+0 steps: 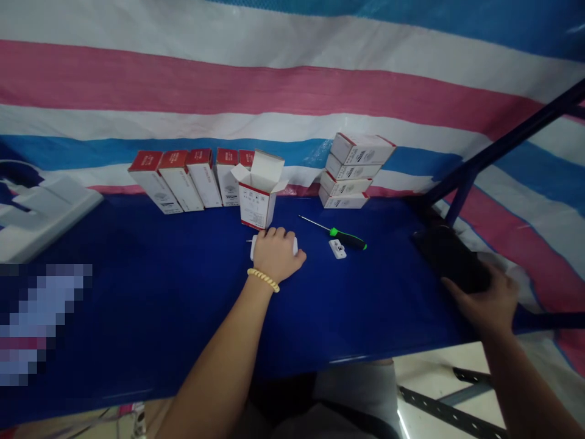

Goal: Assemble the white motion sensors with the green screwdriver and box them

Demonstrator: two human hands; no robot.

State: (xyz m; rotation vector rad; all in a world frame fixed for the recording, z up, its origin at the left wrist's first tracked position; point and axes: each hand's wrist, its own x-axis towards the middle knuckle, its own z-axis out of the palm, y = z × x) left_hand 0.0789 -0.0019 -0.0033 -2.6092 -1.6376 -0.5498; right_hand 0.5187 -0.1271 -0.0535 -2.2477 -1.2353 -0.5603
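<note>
My left hand (276, 253), with a yellow bead bracelet at the wrist, lies closed over a small white device (295, 245) on the blue table (159, 292). Just behind it stands an open white and red box (258, 192) with its flaps up. My right hand (487, 302) rests at the table's right edge, fingers on a flat black object (450, 256). Between my hands lie a green-handled screwdriver (340, 235) and a small white bracket (337, 248).
A row of several closed red-topped boxes (183, 180) stands at the back left. A stack of several white boxes (354, 171) sits at the back right. White foam packing (41, 216) lies at far left. A dark metal frame (503, 146) slants up on the right.
</note>
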